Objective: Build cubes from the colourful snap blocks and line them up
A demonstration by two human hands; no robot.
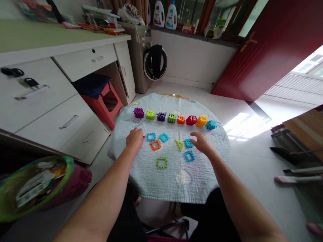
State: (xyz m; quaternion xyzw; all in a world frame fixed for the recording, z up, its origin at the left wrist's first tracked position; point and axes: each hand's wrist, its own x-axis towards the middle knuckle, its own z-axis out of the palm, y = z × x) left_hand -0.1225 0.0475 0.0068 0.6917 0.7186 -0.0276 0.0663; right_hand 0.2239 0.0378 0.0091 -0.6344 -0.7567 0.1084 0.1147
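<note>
Toothed frame pieces [162, 158] are lying loose across the middle of the cloth-covered table [151, 183], and I am watching both hands among them through the head view. I am judging the work to be partway along: on the far side, eight chunky clusters [172, 118], each mainly one colour, are standing in a row from purple at left to teal at right, while at least seven flat pieces are lying separate on the near side of them. At left, two blue frames [148, 137] are sitting just beside an orange one; a green square is lying nearest, a lime triangle [178, 146] is pointing its tip nearward, and two blue pieces [188, 143] are resting at right. The pieces are looking thin, bright and notched along their edges. The left hand [135, 137] is curling beside a red sliver [143, 136]; I cannot tell whether it is pinching it. The right hand [199, 140] is holding thumb and forefinger spread at the farther blue piece; contact is staying unclear to me.
</note>
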